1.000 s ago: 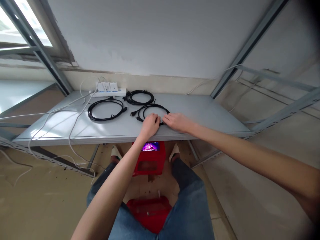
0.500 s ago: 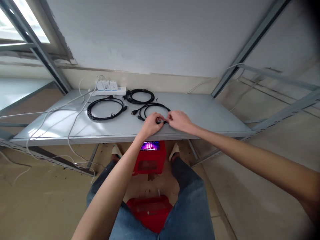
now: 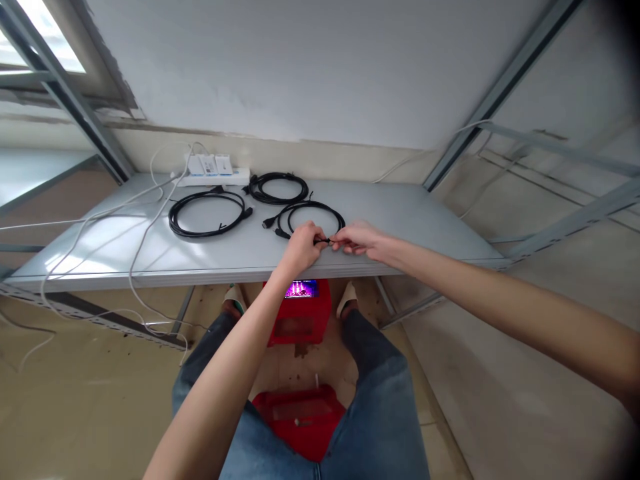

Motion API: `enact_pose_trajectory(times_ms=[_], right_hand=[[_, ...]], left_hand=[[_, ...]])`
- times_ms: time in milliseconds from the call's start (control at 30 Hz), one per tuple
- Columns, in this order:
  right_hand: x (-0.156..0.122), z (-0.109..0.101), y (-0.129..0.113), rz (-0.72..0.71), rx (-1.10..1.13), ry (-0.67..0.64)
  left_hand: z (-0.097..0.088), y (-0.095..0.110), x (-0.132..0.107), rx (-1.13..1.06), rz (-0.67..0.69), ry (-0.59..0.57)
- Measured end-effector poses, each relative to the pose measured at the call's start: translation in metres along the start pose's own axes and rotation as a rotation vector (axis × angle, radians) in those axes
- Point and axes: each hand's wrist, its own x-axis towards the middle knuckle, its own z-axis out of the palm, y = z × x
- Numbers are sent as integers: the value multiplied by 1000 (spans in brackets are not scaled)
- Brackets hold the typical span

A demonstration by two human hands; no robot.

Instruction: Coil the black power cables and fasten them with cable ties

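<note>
A coiled black cable (image 3: pixel 318 204) lies on the grey shelf (image 3: pixel 420 233) near its front edge, plug ends toward the left. My left hand (image 3: pixel 301 245) is closed on the near side of this coil, thumb and fingers pinched together. Just to the right, the fingertips of my right hand (image 3: pixel 361 238) pinch the end of a thin dark tie (image 3: pixel 331 241) that comes off the cable. Two more coils are close by: one black coil (image 3: pixel 173 223) at the left and another black coil (image 3: pixel 306 190) behind.
Against the wall sits a white power strip (image 3: pixel 240 177) with plugged-in adapters. White cords (image 3: pixel 145 233) cross the shelf's left side and hang over its front. Metal uprights (image 3: pixel 465 143) frame the shelf. A red stool (image 3: pixel 310 327) carrying a lit phone screen (image 3: pixel 301 289) stands below.
My right hand has drawn slightly away to the right, its fingers turned, and the thin tie now shows between the hands. My left hand keeps its place on the coil.
</note>
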Motion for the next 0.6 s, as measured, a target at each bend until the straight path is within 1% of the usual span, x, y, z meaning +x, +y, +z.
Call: enact_pose_trajectory(times_ms=[67,133,300,400,467,500,600], right_hand=[[1,-2,-1,-55,-37,-46],[3,-7,-2,-72,-48,-95],[7,-15,-7,3,-22,-199],[7,-16,-5,1,-2,-274],[7,-16,-3,-61,-35,-280],[7,-16,-1,-118,-77,-272],[7,-18,2,-367,-313,-233]], left_hand=[[-1,1,-1,6,3,-1],[-2,2,-1,1,3,-4],[-3,3,-2,-6,-13,-5],[-4,3,-2,-4,-15,-7],[-4,2,-1,-3,-16,-10],[-4,2,-1,-4,-16,-11],[-4,2,-1,-3,-15,-7]])
